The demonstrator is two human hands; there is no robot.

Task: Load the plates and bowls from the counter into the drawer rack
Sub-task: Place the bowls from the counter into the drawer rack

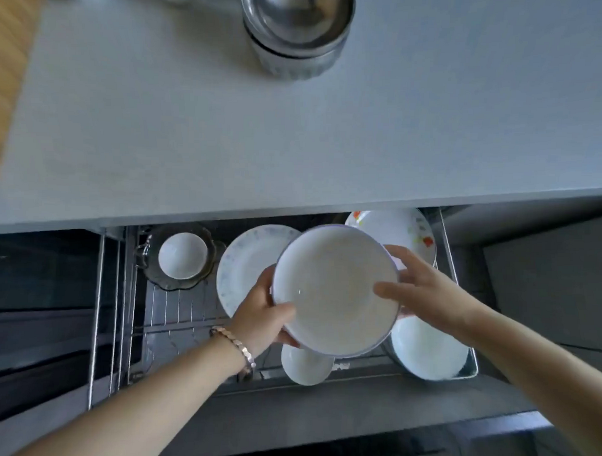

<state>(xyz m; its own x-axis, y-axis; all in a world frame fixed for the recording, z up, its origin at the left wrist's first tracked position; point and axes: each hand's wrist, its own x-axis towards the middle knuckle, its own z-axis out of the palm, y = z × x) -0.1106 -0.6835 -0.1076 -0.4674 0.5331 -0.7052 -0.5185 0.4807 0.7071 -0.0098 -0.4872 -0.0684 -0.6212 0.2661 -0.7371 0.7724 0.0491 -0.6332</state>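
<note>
My left hand [262,311] and right hand [424,283] grip the white bowl [335,290]; a slip could chip the speckled plate [247,263] beneath.

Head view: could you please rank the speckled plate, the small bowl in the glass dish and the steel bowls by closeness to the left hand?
1. Speckled plate, right beside the left hand.
2. Small bowl, far left in the rack.
3. Steel bowls, up on the counter.

The counter [193,138] is matt grey; on it, steel bowls [296,29] shine. Below it: a glossy ceramic bowl [335,290], a wire-metal rack [174,312] (chrome-bright), a smoky glass dish [152,267].
</note>
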